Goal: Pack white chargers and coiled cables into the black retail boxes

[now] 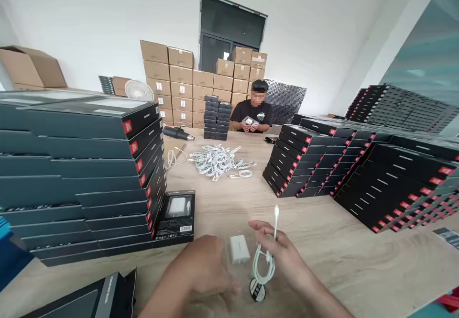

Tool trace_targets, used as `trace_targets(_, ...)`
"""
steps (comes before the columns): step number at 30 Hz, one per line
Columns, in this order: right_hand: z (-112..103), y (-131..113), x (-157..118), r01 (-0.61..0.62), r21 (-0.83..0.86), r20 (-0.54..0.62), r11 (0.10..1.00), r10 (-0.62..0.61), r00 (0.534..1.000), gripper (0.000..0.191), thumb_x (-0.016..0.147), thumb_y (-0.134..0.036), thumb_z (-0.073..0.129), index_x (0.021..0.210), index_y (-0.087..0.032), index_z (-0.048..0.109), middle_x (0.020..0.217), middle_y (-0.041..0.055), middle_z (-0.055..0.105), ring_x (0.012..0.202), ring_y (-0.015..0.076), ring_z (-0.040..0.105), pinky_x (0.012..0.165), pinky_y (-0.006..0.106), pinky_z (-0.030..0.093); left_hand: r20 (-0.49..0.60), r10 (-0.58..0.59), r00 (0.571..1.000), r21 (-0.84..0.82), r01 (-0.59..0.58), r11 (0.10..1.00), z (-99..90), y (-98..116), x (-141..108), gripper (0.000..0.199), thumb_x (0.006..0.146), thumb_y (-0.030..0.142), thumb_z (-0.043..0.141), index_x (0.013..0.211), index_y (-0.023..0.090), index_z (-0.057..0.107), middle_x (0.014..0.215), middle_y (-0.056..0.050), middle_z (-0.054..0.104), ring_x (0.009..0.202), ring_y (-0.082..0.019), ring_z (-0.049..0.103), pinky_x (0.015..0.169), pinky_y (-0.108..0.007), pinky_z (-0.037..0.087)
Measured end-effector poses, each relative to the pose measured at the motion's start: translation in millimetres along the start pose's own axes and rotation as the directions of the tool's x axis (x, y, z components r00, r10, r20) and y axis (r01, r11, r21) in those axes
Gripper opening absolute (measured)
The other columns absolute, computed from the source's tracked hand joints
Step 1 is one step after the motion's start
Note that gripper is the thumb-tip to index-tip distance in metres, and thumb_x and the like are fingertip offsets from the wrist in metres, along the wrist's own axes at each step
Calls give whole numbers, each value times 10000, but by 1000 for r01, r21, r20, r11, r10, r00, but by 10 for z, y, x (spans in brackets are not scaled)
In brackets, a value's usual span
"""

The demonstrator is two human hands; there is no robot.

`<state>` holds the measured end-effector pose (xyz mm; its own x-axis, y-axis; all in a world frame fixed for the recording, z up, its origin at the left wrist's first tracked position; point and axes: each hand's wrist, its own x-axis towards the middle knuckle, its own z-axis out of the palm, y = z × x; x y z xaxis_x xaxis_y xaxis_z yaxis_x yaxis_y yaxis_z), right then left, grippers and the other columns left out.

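My right hand (278, 248) is closed on a coiled white cable (263, 265), whose connector end points up above the fingers. My left hand (206, 265), blurred by motion, is at the left edge of a clear plastic tray (238, 277) that holds a white charger block (239, 249). A round black and white label (257, 290) shows below the coil. Left of the hands lies a black box (175, 217) with a charger and cable connector visible through its window.
Tall stacks of black boxes stand at the left (107, 179) and right (304, 160). A pile of white cables (217, 161) and a heat gun (177, 133) lie farther back. Across the table a person (254, 110) holds a small package. A black package (96, 299) lies at the front left.
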<state>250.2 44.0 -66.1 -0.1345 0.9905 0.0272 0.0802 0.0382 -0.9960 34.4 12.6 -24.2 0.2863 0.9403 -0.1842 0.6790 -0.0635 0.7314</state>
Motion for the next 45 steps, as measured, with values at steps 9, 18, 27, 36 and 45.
trace_targets(9,289,162,580,44,302,-208,952,21,978,532,720,-586,727,1049,-168,716,969,101,741,924,276,690,800,370,533,-323,-116,939,-462,-49,885,253,69,286,156,685,273,679,809,233,594,729,-50,684,712,-266,655,639,-324,445)
trace_targets(18,340,-146,741,470,-113,-16,876,-474,880,334,951,-491,519,921,-210,699,1243,105,652,1178,272,580,1021,407,431,-42,-151,988,-999,-43,-4,194,-62,425,379,693,211,777,1002,213,556,1097,-72,721,983,-241,703,864,-407,554)
trace_targets(27,262,-21,672,584,-295,289,756,-512,809,499,953,-397,529,1444,-315,497,1641,33,238,1510,285,191,1204,495,214,-246,-205,947,-962,-212,173,133,-85,445,449,617,331,893,879,204,551,902,-25,747,780,-171,708,732,-323,574)
trace_targets(36,6,-84,745,-61,241,400,969,-42,916,593,819,-560,689,1328,-268,603,1126,88,700,969,250,671,763,354,541,-277,-145,950,-909,-210,361,64,-102,445,463,628,418,862,881,201,540,933,-47,754,834,-212,705,696,-335,555)
trace_targets(45,323,-114,627,83,256,332,963,-168,928,472,767,-492,755,1138,-214,664,931,41,719,865,206,652,807,313,485,-524,-167,835,-691,-302,657,147,-68,512,288,667,240,721,932,157,647,852,-34,742,817,-209,671,745,-303,493)
